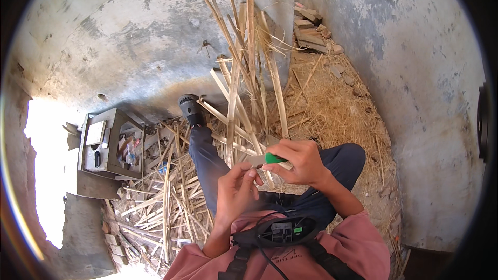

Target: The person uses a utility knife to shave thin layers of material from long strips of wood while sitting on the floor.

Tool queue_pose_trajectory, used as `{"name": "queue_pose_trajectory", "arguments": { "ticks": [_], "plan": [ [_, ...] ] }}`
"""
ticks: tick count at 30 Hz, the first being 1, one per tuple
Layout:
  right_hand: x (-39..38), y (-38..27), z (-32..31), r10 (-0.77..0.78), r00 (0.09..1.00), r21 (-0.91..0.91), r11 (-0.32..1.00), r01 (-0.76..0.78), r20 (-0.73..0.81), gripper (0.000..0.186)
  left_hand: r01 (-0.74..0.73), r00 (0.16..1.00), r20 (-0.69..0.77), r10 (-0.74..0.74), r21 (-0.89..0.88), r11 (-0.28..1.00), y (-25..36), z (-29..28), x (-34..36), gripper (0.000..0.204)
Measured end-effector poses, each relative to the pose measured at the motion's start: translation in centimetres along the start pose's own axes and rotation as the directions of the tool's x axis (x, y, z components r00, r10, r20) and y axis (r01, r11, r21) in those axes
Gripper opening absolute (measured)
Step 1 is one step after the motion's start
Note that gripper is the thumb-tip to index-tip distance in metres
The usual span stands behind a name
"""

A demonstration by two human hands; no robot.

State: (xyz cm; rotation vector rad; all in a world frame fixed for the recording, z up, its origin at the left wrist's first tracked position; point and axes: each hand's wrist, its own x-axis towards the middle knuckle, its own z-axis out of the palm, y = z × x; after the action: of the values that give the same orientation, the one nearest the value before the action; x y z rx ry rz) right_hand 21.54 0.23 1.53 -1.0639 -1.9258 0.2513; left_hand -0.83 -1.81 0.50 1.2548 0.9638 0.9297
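At frame centre, the right hand (pixel 301 163) grasps a green-handled knife (pixel 275 158) against the left hand (pixel 237 189), whose hold cannot be told; loose strips (pixel 166 207) litter lower left, while long strips (pixel 251 31) at upper centre appear still unworked.

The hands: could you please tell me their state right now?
Left hand: curled, cannot tell whether it holds anything.
Right hand: closed, holding a green-handled tool.

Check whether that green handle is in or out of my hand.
In: your right hand grips the green handle, which shows just below its curled fingers.
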Motion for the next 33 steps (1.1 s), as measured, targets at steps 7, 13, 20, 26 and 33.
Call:
{"name": "queue_pose_trajectory", "arguments": {
  "ticks": [7,13,20,26,33],
  "plan": [
    [-0.2,-0.8,0.2,-0.048,0.999,-0.128,0.991,0.045,-0.02,0.032,-0.02,0.998,-0.055,0.025,0.077,0.997,1.0,0.7,-0.3,0.02],
    [0.3,0.8,-0.7,0.106,0.979,-0.155,0.979,-0.133,-0.172,0.028,0.003,0.999,-0.048,0.003,0.124,0.992,1.3,0.5,-1.3,0.021],
    [-0.1,-0.3,-1.2,0.062,0.998,0.009,0.998,-0.062,-0.013,0.031,0.092,0.992,-0.082,-0.095,-0.043,0.995,2.2,0.4,-1.4,0.02],
    [-0.3,-1.4,-0.2,0.003,1.0,-0.043,0.999,-0.001,0.031,0.03,-0.087,0.992,-0.062,0.106,0.249,0.965,0.5,0.2,-1.1,0.021],
    [-0.4,-0.5,-0.3,0.041,0.998,-0.133,0.99,-0.046,-0.04,0.03,-0.05,0.995,-0.075,0.071,0.251,0.967,1.9,0.7,-1.3,0.021]
  ]
}}
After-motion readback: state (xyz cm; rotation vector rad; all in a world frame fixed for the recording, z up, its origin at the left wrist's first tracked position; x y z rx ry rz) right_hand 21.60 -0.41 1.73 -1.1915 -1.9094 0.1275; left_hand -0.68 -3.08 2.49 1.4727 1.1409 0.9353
